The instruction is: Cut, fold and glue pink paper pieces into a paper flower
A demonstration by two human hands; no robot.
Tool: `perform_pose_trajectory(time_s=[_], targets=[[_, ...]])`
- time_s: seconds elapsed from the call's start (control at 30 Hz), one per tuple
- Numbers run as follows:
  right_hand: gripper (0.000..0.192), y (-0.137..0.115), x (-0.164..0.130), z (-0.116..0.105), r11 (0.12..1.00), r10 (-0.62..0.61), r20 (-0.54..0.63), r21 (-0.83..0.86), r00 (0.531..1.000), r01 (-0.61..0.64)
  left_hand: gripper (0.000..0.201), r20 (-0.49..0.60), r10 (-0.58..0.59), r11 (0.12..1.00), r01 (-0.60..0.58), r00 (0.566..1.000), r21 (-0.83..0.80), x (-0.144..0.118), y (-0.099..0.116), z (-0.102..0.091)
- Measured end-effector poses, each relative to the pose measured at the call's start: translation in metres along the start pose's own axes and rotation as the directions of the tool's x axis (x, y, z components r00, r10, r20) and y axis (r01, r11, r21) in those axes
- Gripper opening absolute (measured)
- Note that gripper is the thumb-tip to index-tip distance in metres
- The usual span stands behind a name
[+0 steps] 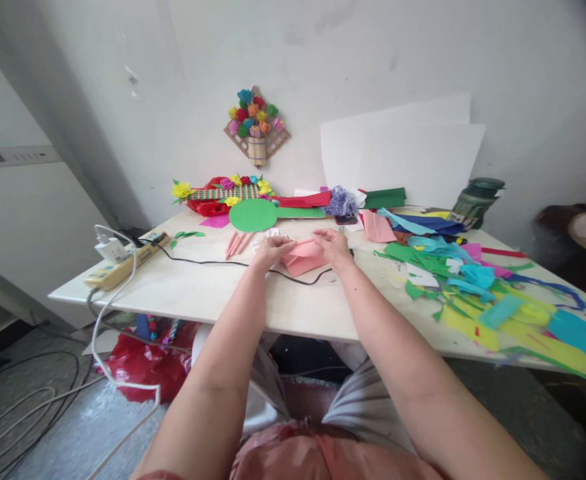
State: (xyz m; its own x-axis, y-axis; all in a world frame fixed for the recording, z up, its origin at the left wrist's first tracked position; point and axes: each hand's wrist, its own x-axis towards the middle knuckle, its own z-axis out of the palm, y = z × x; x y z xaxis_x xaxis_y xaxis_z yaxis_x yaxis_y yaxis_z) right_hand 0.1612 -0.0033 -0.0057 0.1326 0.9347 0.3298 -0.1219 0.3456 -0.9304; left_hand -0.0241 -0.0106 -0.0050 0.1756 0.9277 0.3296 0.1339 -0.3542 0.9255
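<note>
Between my two hands is a sheet of salmon-pink crepe paper (305, 261), its far edge folded or rolled over and its lower part hanging toward the table. My left hand (271, 252) pinches the left end of that edge. At the right end, the fingers of my right hand (333, 248) are closed on the same sheet. Several thin rolled pink paper sticks (239, 245) lie just left of my left hand. Behind the hands rests a green round card piece (253, 215) with a long green strip extending right.
A black cable (213, 262) crosses the table below the paper. On the left stands a power strip (123, 263) with a white charger. Coloured paper scraps (473, 287) cover the right side, near a dark green jar (477, 202). Paper flowers (235, 183) lie at the back.
</note>
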Motion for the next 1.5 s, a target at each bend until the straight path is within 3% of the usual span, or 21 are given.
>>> perform_pose_trajectory(time_s=[0.27,0.63,0.87,1.13,1.5], targets=[[0.028,-0.0036,-0.0023,-0.0012,0.998,-0.043,0.042,-0.049,0.998,0.045,0.043,0.068,0.016,0.98,-0.029,0.998,0.194,-0.0003,0.0018,0.0027],[0.031,-0.0001,0.0015,-0.0018,1.0,0.013,-0.006,0.004,1.0,-0.013,0.041,0.009,0.035,0.979,-0.036,0.999,0.202,-0.0023,0.0067,0.0022],[0.032,-0.0024,0.0004,-0.0008,1.0,-0.014,-0.041,-0.026,0.999,0.013,0.04,0.06,0.069,0.963,-0.082,0.996,0.255,-0.0009,0.0042,0.0027],[0.034,-0.0034,-0.0015,-0.0011,0.999,0.013,0.035,-0.04,0.999,-0.012,0.041,0.039,0.084,0.946,-0.092,0.996,0.311,0.0019,-0.0008,0.0015],[0.028,-0.0042,-0.0082,0.0035,0.993,-0.037,0.149,-0.109,0.988,0.054,0.042,0.042,0.08,0.972,-0.087,0.996,0.22,-0.0001,0.0036,0.005]])
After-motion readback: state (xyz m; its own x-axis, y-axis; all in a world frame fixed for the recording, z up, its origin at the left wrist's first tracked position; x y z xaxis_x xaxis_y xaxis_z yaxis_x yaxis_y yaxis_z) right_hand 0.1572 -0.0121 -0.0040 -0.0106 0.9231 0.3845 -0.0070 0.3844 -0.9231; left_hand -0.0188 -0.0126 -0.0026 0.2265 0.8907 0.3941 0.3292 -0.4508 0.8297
